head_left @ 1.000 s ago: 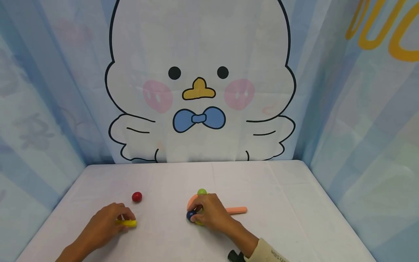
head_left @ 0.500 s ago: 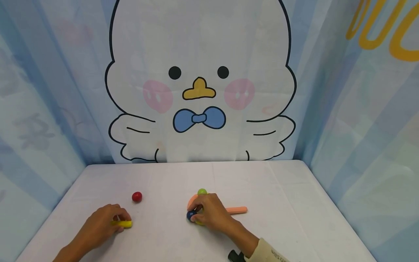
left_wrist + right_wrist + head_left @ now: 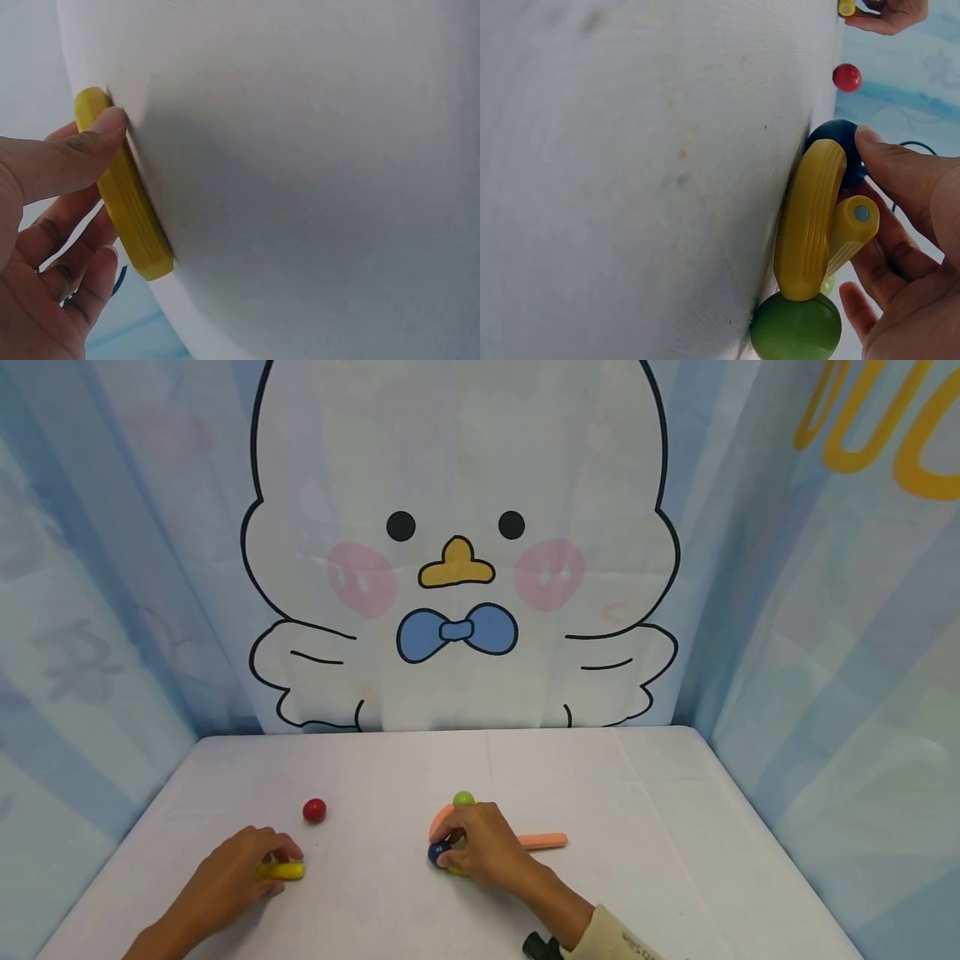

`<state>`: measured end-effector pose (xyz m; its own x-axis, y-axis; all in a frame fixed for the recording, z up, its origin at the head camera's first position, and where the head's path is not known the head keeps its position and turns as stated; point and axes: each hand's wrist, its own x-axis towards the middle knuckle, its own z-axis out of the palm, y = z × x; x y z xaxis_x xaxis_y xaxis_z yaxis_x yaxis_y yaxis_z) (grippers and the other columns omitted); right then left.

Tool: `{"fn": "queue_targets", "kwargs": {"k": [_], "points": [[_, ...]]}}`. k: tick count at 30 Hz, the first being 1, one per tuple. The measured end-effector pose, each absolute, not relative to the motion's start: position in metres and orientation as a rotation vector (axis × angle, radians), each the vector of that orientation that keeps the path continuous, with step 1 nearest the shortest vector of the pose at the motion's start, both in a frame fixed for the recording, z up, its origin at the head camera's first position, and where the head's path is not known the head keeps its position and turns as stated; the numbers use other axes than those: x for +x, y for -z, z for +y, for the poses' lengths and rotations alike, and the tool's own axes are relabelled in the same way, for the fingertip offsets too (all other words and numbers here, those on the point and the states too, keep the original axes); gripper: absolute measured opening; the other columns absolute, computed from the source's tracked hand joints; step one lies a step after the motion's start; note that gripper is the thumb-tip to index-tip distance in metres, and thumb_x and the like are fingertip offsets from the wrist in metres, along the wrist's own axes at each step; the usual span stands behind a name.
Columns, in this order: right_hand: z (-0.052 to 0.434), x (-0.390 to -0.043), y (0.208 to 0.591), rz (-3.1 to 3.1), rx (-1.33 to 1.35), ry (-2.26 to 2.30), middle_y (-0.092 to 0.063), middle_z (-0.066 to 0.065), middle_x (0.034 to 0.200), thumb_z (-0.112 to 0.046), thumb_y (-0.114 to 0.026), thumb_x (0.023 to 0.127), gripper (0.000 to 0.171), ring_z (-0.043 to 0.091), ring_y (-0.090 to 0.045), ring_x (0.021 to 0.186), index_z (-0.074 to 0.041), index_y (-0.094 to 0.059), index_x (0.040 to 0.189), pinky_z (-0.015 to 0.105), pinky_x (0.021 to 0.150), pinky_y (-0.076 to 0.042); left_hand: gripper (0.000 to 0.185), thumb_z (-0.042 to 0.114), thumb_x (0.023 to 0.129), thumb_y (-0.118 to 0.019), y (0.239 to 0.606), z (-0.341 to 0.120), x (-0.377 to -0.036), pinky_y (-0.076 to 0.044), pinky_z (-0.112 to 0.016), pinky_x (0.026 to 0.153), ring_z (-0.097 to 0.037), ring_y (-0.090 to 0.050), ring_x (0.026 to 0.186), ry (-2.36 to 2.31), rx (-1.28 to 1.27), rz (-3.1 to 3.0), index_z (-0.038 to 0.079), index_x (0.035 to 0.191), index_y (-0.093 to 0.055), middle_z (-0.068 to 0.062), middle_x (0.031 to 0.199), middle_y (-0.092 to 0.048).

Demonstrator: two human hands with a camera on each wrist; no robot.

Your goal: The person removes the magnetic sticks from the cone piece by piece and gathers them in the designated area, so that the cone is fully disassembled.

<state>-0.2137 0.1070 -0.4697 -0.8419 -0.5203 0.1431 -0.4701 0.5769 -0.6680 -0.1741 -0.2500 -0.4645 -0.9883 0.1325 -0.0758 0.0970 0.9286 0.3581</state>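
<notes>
My left hand (image 3: 240, 868) pinches a yellow rod (image 3: 124, 187) between thumb and fingers, low over the white table at the left. My right hand (image 3: 487, 847) holds a dark blue ball (image 3: 836, 146) with thumb and fingertips. In the right wrist view, a curved yellow piece (image 3: 810, 225) runs from this ball to a green ball (image 3: 795, 328). Beside it a second yellow rod (image 3: 851, 232) shows a round metal end. Past my right hand, a light green ball (image 3: 463, 798) and a curved orange piece (image 3: 441, 818) show; the hand hides much of this cluster.
A loose red ball (image 3: 314, 811) lies on the table (image 3: 375, 777) beyond my left hand. A straight orange rod (image 3: 543, 841) sticks out to the right of my right hand. Near the right sleeve is a black object (image 3: 536, 946). Printed curtains stand around the table.
My left hand has drawn the yellow rod slightly left, then stayed nearly still over the last half second. My right hand keeps its hold on the blue ball without visible movement.
</notes>
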Motion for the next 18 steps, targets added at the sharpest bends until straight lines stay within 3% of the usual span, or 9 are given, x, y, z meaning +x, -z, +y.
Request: {"fn": "queue_targets", "kwargs": {"k": [8,18], "points": [[0.107,-0.213,0.469,2.737,-0.862,1.118,-0.076,-0.010,0.095,-0.007,-0.092,0.081,0.022,-0.003,-0.067,0.089,-0.017,-0.082,0.098,0.018,0.082,-0.055,0.037,0.006,0.075,-0.095,0.458,-0.241,-0.166,-0.062,-0.047,0.094,-0.014,-0.057,0.091,-0.514,0.235,3.075,0.022,0.103,-0.076,0.005,0.095,-0.066],[0.111,-0.214,0.467,2.816,-0.917,1.152,-0.080,-0.008,0.100,-0.012,-0.091,0.084,0.019,0.007,-0.071,0.095,-0.015,-0.082,0.101,0.027,0.092,-0.055,0.038,0.014,0.075,-0.097,0.449,-0.209,-0.161,-0.061,-0.049,0.099,-0.016,-0.060,0.103,-0.605,0.300,3.157,0.026,0.105,-0.078,0.006,0.106,-0.071]]}}
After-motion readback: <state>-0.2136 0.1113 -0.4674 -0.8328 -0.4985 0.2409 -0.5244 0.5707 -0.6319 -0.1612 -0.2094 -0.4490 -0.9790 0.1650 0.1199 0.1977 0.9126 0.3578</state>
